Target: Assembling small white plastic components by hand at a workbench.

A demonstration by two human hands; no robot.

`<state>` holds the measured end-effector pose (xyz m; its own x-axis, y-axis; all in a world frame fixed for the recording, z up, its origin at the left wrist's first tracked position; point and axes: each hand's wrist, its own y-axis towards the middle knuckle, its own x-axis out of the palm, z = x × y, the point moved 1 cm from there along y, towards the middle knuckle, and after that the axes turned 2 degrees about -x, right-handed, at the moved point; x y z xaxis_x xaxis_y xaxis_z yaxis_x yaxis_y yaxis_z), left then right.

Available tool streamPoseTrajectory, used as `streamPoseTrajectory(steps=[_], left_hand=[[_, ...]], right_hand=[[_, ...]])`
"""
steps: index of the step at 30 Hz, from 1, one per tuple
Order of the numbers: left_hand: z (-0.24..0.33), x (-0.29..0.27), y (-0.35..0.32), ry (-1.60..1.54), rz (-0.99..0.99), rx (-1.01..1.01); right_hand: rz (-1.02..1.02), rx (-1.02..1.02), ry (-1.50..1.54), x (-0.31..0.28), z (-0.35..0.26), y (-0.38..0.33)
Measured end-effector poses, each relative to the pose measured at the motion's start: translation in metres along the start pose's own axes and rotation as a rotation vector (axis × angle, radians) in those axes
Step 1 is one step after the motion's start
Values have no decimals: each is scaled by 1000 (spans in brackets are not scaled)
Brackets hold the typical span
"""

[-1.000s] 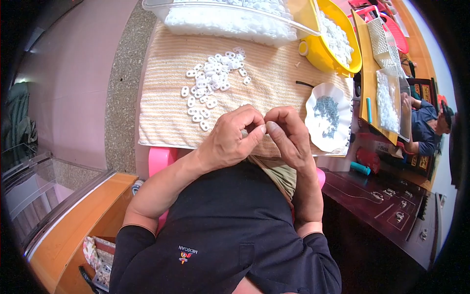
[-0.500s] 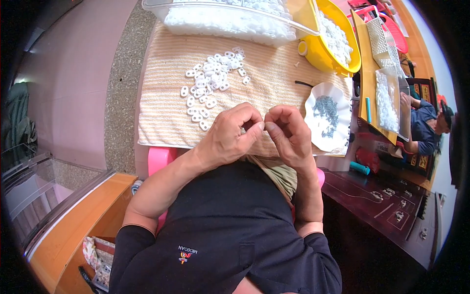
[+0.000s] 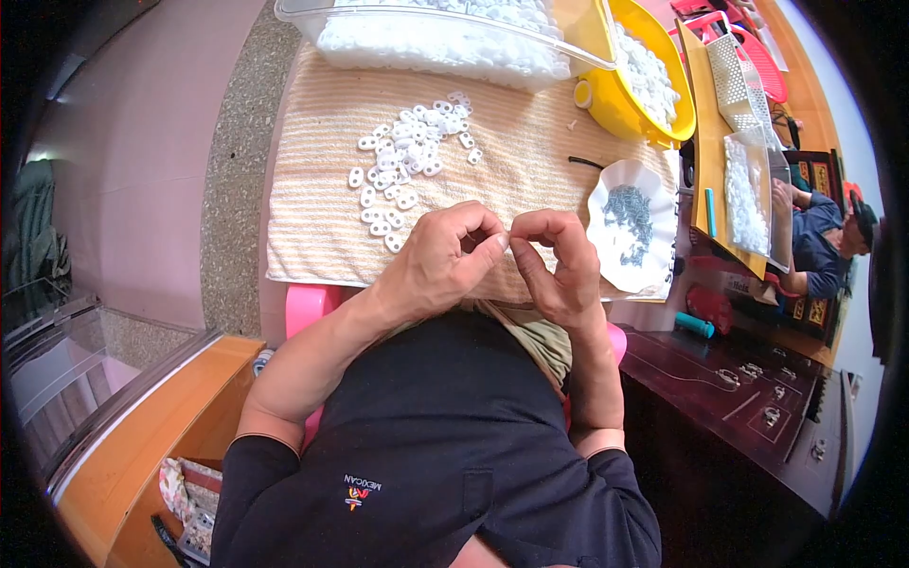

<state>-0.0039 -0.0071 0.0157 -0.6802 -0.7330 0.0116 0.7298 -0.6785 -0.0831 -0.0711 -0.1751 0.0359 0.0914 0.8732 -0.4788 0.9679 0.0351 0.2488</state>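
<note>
My left hand (image 3: 450, 251) and my right hand (image 3: 561, 260) meet fingertip to fingertip above the towel's near edge. The left thumb and forefinger are closed in a pinch; whatever is between them is too small to name. Against that pinch, the curled right forefinger and thumb close in, and their contents are hidden too. Left of the hands lies a loose pile of white oval plastic pieces (image 3: 407, 151), each with two holes. A white scalloped dish (image 3: 606, 189) beside my right hand holds small dark screws (image 3: 632, 213) and some white bits.
A striped towel (image 3: 317, 189) covers the table. At its far side stand a clear bin (image 3: 445, 57) of white pieces and a yellow basin (image 3: 684, 104). A thin black stick (image 3: 585, 162) lies by the dish. Another person (image 3: 822, 232) sits at a table far right.
Both hands stay almost where they were. The right thumb has dropped slightly away from the right forefinger's tip, and the left fingers have shifted a little.
</note>
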Motion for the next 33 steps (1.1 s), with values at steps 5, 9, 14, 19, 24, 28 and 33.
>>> streamPoseTrajectory(steps=[5,9,14,19,24,28,33], left_hand=[[0,2,-1,42,94,12],[3,2,0,86,115,52],[2,2,0,82,120,69],[-4,6,1,-28,185,90],[-8,1,1,-219,365,108],[-10,-1,2,-240,391,93],[-10,-3,4,-230,397,90]], right_hand=[[6,62,92,5,6,-3],[16,114,192,6,8,-4],[57,122,175,6,3,3],[96,92,117,2,0,8],[335,-128,-121,-10,-15,17],[339,-346,-416,-9,13,29],[194,-137,-404,-12,26,20]])
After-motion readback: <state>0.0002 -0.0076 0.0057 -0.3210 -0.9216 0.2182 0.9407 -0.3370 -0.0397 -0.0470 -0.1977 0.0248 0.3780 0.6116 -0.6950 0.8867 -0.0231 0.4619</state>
